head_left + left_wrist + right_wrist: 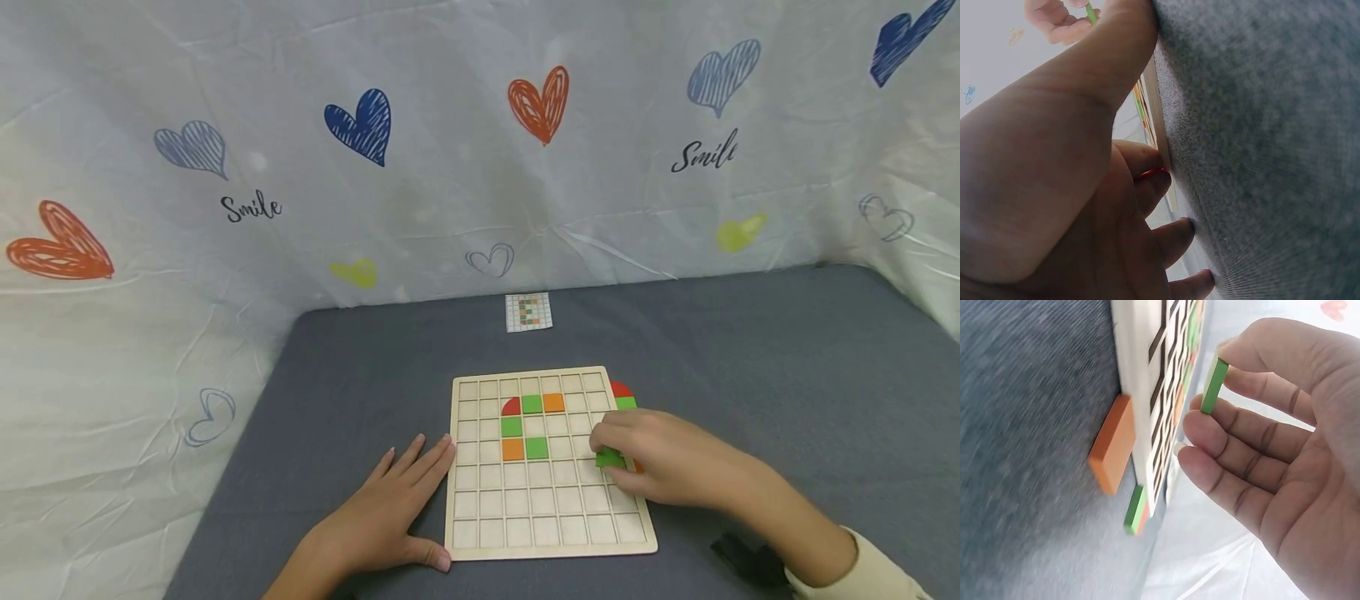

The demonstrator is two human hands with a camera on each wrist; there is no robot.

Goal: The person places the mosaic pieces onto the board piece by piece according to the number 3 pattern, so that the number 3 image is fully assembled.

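Note:
A wooden grid board lies on the grey table. Set into its cells are a red quarter-round tile, a few green tiles and orange tiles. My right hand pinches a green square tile between thumb and fingers above the board's right side. Along the left edge of the board, my left hand rests with its fingers spread and extended, index fingertip and thumb touching the edge. Beside the board's right edge sit a loose orange tile and a green tile.
Behind the board a small printed pattern card lies near the table's far edge. A white curtain with hearts hangs behind. Another red piece lies by the board's upper right corner. Under the right forearm is a dark object.

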